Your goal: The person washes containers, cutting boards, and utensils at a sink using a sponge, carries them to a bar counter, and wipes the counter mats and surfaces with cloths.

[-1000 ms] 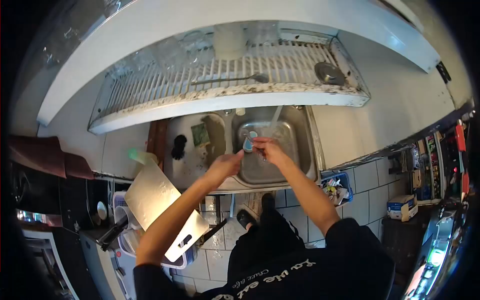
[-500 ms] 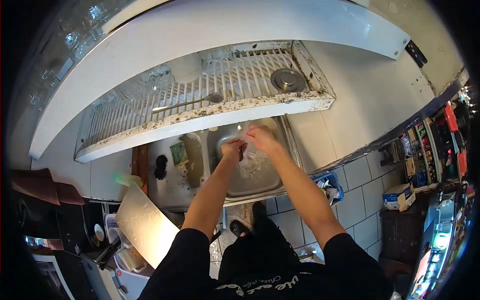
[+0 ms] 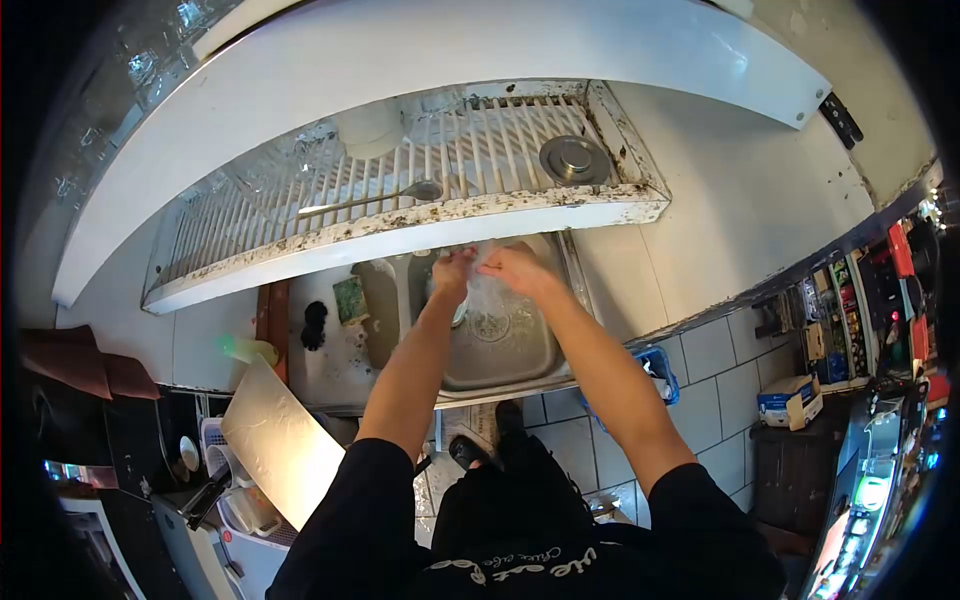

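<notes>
Both my hands are over the right basin of a metal sink (image 3: pixel 545 372), close under the white front edge of the rack. My left hand (image 3: pixel 455 272) is closed, with its fingertips partly hidden by that edge. Below it shows a small pale, shiny shape (image 3: pixel 460 313) whose kind I cannot make out. Bent inward, the fingers of my right hand (image 3: pixel 512 268) are drawn together beside the left; what they hold is too blurred to name. Whitish running water (image 3: pixel 488 298) falls between the hands toward the round drain (image 3: pixel 490 327).
A green scouring sponge (image 3: pixel 350 300) and a black scrubber (image 3: pixel 314 325) lie left of the basin. Above, the stained slatted rack (image 3: pixel 480 165) carries a long-handled spoon (image 3: pixel 424 190), a metal sink strainer (image 3: pixel 575 160) and glassware. A metal sheet (image 3: pixel 280 435) leans at the left; a blue bin (image 3: pixel 655 375) stands right.
My left hand has moved up and slightly left, closer under the rack edge. The reddish patch under it no longer shows, and more of the drain is visible. The view has shifted slightly.
</notes>
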A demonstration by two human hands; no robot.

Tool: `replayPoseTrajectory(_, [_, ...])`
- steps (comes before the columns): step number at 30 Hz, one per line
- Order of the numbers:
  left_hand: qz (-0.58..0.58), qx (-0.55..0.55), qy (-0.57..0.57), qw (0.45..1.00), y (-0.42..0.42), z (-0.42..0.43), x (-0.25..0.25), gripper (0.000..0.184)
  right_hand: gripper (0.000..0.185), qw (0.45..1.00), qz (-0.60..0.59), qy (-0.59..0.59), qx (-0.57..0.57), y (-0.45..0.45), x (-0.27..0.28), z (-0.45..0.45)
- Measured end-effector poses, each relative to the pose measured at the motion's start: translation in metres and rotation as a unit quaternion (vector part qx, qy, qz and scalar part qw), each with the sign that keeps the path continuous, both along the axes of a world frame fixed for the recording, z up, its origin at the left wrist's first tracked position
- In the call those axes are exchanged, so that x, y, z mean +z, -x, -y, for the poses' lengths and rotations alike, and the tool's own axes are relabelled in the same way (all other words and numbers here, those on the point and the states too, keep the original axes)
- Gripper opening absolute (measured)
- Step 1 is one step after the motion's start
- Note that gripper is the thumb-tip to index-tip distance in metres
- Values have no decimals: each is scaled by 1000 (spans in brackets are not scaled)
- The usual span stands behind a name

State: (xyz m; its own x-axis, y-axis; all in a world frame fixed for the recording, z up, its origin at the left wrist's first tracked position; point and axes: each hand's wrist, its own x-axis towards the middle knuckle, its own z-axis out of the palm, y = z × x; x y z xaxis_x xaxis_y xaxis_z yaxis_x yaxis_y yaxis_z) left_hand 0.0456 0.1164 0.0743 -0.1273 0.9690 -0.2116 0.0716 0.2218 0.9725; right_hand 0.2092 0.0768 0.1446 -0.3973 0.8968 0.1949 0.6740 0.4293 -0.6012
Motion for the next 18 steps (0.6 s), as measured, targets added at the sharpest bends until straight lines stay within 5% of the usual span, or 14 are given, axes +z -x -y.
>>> replayPoseTrajectory(6, [30, -21, -57, 998, 24, 7, 22, 9, 16, 987, 18, 143, -73, 20, 4, 3])
replayPoseTrajectory(11, [30, -2, -59, 998, 90, 45, 87, 13, 24, 953, -25, 252, -168, 71, -67, -13])
replayPoseTrajectory(16, [-122, 11, -130, 984, 162, 117, 183, 14, 40, 925, -119, 268, -239, 146, -115, -86])
replayPoseTrajectory(18, [-69, 50, -143, 986, 188, 155, 213, 15, 47, 932, -152, 215, -249, 174, -126, -119])
